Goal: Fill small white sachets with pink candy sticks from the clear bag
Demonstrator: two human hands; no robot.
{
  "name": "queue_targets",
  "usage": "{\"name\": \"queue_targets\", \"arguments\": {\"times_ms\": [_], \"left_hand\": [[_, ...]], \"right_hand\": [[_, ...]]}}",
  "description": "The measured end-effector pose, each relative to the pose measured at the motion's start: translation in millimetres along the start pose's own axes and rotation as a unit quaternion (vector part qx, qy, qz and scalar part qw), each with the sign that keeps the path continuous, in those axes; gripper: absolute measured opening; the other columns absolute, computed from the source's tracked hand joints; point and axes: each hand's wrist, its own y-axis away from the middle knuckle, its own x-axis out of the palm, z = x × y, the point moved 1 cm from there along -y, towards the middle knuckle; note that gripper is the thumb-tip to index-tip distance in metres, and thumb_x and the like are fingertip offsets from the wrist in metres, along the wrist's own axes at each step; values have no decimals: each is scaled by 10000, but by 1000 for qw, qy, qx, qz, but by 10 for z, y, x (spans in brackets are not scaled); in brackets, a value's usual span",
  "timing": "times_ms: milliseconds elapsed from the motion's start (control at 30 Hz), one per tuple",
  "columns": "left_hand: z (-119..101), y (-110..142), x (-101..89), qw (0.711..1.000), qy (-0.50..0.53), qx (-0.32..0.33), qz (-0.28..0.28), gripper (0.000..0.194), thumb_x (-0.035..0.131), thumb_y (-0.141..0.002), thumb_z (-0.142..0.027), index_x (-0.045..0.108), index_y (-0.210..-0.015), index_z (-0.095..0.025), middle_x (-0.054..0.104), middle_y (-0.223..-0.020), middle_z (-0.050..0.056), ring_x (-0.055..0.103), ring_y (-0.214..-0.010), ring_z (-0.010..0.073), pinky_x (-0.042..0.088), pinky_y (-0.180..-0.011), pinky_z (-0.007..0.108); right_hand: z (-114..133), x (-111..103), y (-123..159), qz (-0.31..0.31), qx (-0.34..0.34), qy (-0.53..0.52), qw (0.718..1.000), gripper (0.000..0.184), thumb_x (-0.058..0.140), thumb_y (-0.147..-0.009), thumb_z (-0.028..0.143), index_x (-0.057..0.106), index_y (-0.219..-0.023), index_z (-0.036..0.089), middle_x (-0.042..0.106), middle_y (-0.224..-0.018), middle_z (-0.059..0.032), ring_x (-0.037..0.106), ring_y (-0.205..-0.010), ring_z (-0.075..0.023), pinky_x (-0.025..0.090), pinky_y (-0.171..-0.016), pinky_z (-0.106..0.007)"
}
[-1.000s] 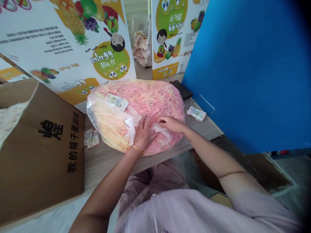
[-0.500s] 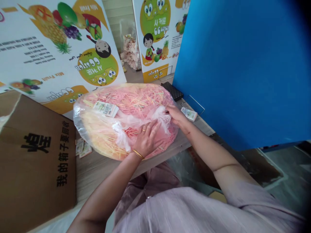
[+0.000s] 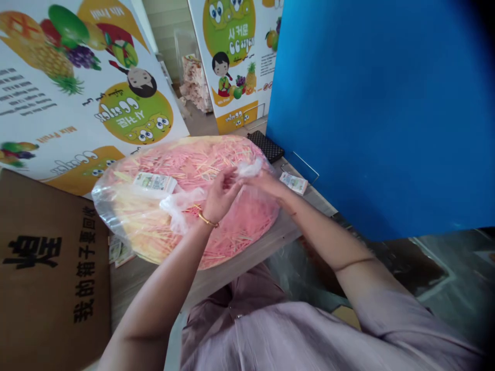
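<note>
A large transparent plastic bag [image 3: 216, 159] lies on the wooden table, packed with thin pink and yellow strips. My right hand [image 3: 263, 181] pinches a gathered tuft of the bag's plastic. My left hand [image 3: 220, 195] is raised above the bag with its fingers apart, close to that tuft. A loose twist of plastic runs from the bag towards my left wrist. A small printed packet [image 3: 154, 182] rests on top of the bag. A gold bangle circles my left wrist.
The wooden table [image 3: 240, 273] holds a printed packet [image 3: 293, 183], more packets [image 3: 119, 251] and a black mesh mat [image 3: 266, 147]. A cardboard box flap [image 3: 50, 273], fruit posters [image 3: 77, 103] and a blue board [image 3: 367, 113] surround it.
My left hand has lifted off the bag, and my right hand has drawn the plastic up into a tuft. The whole scene has shifted left in view.
</note>
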Motion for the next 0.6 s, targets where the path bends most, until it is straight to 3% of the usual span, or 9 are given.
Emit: {"name": "queue_targets", "arguments": {"times_ms": [100, 167, 267, 333, 400, 467, 533, 600], "left_hand": [[-208, 297, -135, 980, -157, 106, -55, 464, 622, -964, -391, 536, -1379, -203, 642, -1355, 151, 604, -1247, 263, 472, -1087, 461], [-229, 498, -185, 960, -243, 138, -18, 350, 602, -981, -373, 604, -1288, -204, 700, -1252, 134, 630, -1210, 280, 467, -1089, 477], [-48, 660, -212, 947, -310, 87, 22, 348, 513, -1024, -409, 633, -1266, -190, 739, -1194, 139, 666, -1167, 308, 479, -1070, 499], [102, 662, -245, 944, -330, 13, -24, 488, 457, -1034, -479, 575, -1380, -156, 684, -1334, 198, 615, -1282, 356, 460, -1099, 550], [174, 607, -314, 938, -326, -46, -109, 596, 452, -1020, -549, 521, -1447, -139, 622, -1417, 235, 561, -1355, 378, 439, -1122, 582], [159, 507, -403, 940, -281, -76, -179, 599, 480, -1002, -587, 551, -1408, -153, 657, -1355, 212, 608, -1290, 340, 469, -1104, 548], [118, 353, -480, 957, -185, -101, -199, 561, 489, -994, -614, 607, -1315, -169, 716, -1204, 162, 687, -1119, 269, 543, -1018, 460], [115, 133, -522, 974, -76, -113, -179, 572, 464, -995, -647, 604, -1310, -190, 728, -1139, 131, 716, -1001, 217, 593, -901, 378]], "right_hand": [[-6, -170, -118, -52, 63, -160, 984, 277, 700, -763, 301, 650, -1012, 189, 758, -1062, -99, 727, -1005, -259, 580, -950, -429], [2, -302, -129, -57, 69, -206, 974, 239, 699, -712, 273, 641, -933, 205, 761, -1016, -82, 731, -981, -262, 583, -946, -428], [35, -409, -42, -44, 52, -220, 973, 227, 707, -694, 302, 641, -894, 218, 762, -977, -61, 727, -1016, -269, 574, -964, -433], [61, -422, 62, -30, 47, -212, 976, 264, 741, -682, 335, 651, -902, 222, 763, -960, -54, 723, -1024, -268, 573, -961, -433], [79, -431, 179, -36, 46, -205, 977, 313, 784, -659, 367, 660, -908, 225, 763, -941, -47, 721, -1006, -262, 575, -951, -430], [80, -456, 292, -48, 46, -196, 978, 345, 813, -643, 392, 666, -910, 231, 768, -958, -44, 719, -1001, -259, 574, -951, -432], [52, -481, 382, -48, 44, -187, 980, 362, 832, -632, 386, 669, -920, 238, 774, -998, -44, 716, -1014, -260, 569, -962, -435], [-7, -471, 433, -55, 41, -182, 981, 390, 846, -622, 363, 673, -949, 242, 774, -1033, -41, 715, -1039, -255, 558, -984, -431]]}}
